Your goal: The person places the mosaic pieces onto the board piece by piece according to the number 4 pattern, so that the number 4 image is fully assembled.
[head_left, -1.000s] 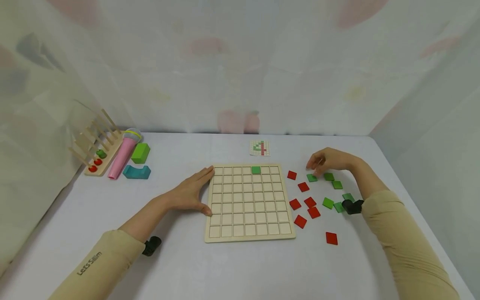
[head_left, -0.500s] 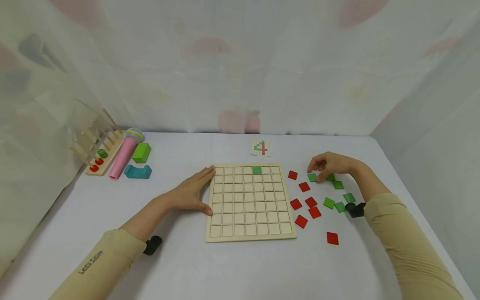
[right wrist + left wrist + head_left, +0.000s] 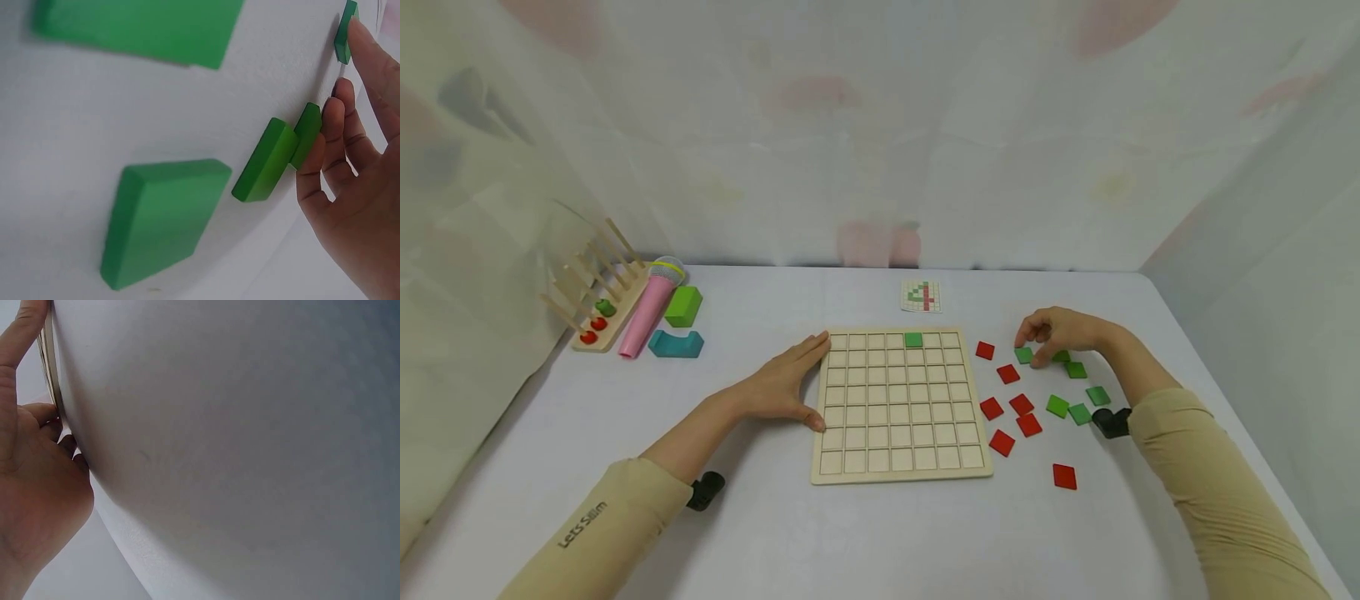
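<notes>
A wooden grid board (image 3: 877, 482) lies flat on the table, one green tile (image 3: 913, 340) in its top row. Against the board's left edge rests my left hand (image 3: 778, 385), thumb and fingers spread; in the left wrist view its fingertips meet the board's side. My right hand (image 3: 1063, 329) is over the loose tiles, pinching a green square tile (image 3: 1024, 356) between thumb and forefinger at its edges. The right wrist view has the thumb against this green tile (image 3: 347, 34). Two more green tiles (image 3: 1077, 370) lie by the hand, one partly covered by it.
Several red tiles (image 3: 1002, 442) lie scattered right of the board, with more green tiles (image 3: 1079, 414) beyond. A small pattern card (image 3: 921, 296) lies behind it. At the left are a pegged rack (image 3: 613, 312), pink microphone (image 3: 647, 317), green block (image 3: 683, 307) and teal block (image 3: 675, 344).
My right hand has come down slightly, its thumb and forefinger now on either side of the green tile, which stays in place. The left hand keeps still on the board's edge.
</notes>
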`<state>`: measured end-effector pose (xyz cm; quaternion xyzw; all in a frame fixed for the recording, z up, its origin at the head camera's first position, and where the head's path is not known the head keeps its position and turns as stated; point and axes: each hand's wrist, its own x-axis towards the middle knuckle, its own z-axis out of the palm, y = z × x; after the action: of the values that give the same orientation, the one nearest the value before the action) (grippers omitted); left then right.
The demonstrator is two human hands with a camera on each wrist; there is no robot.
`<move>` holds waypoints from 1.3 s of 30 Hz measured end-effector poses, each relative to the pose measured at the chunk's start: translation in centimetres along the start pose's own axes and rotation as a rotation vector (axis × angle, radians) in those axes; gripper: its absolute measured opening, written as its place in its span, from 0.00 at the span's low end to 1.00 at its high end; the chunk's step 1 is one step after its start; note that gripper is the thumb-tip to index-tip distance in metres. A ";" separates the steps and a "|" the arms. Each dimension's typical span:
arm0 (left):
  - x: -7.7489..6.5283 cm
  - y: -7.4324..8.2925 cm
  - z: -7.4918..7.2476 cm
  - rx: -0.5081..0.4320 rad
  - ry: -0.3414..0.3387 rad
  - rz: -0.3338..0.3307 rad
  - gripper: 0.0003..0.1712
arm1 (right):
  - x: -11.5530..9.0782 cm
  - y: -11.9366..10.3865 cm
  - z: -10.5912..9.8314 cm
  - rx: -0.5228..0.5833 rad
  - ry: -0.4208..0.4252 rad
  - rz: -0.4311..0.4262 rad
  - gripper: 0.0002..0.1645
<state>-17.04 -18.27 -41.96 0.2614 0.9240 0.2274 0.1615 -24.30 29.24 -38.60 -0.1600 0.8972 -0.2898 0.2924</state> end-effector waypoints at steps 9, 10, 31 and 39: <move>-0.1 0.2 -0.2 -0.008 -0.001 0.001 0.79 | 0.0 0.1 0.3 -0.053 0.031 0.018 0.18; -0.1 0.2 -0.2 -0.008 -0.001 0.001 0.79 | 0.0 0.0 0.3 -0.059 0.033 0.020 0.18; -0.1 0.0 0.0 -0.014 0.003 0.001 0.79 | 0.1 -1.0 0.8 -0.115 0.160 -0.022 0.10; -0.1 -0.1 0.0 -0.012 0.003 0.004 0.79 | 0.4 -2.1 0.5 -0.066 0.243 -0.079 0.05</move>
<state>-17.01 -18.36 -41.99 0.2621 0.9224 0.2335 0.1610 -24.06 27.24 -37.77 -0.1685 0.9280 -0.2887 0.1645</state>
